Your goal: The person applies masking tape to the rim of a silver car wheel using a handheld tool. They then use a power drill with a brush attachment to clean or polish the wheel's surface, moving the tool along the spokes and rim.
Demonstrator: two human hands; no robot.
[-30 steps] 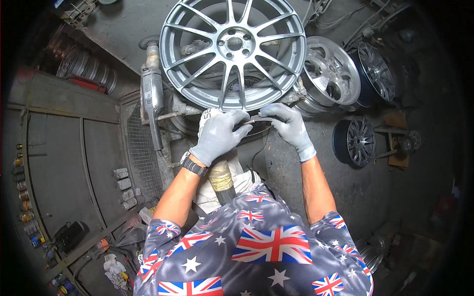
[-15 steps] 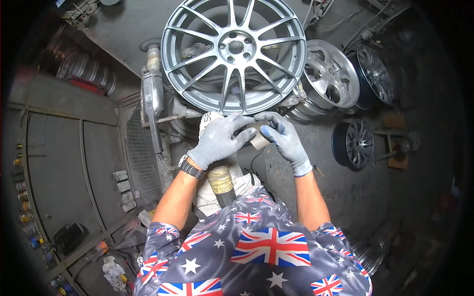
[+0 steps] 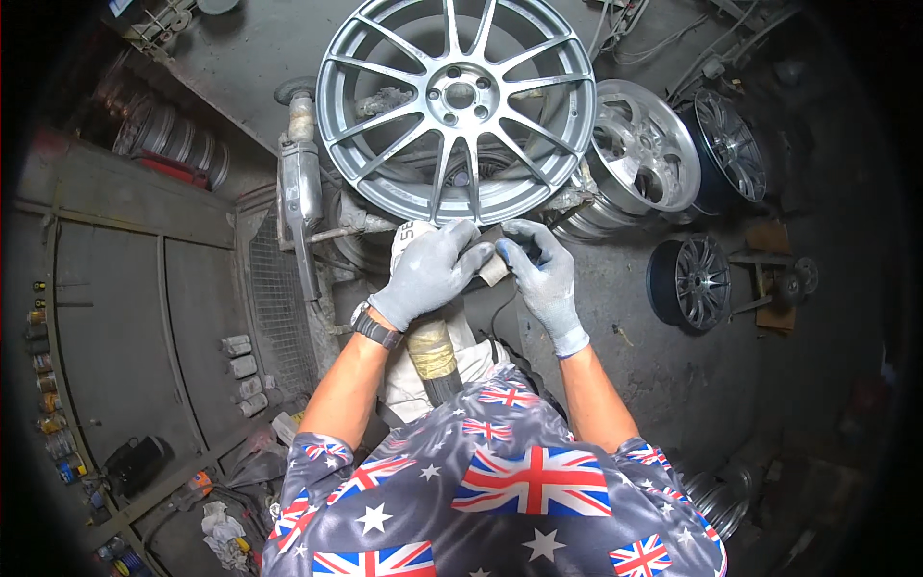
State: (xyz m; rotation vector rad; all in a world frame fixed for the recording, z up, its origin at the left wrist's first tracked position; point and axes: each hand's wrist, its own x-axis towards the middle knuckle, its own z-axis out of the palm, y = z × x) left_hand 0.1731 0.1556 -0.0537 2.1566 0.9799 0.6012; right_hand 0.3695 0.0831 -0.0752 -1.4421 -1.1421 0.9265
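Both gloved hands drawn in closer together than a moment ago, left hand [image 3: 435,272] curled over a small pale pad [image 3: 494,272], right hand [image 3: 538,269] pinching its other edge, perhaps sandpaper, just below the grey spoked wheel [image 3: 457,106], taped tool handle [image 3: 433,356] beneath the wrists.

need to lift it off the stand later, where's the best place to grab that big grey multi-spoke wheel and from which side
Grip the grey multi-spoke wheel by its outer rim at the left and right sides, one hand each. It lies face up with the whole rim exposed there. The near edge is taken up by the left hand, the right hand and a power tool. The thin spokes probably give a poorer hold.
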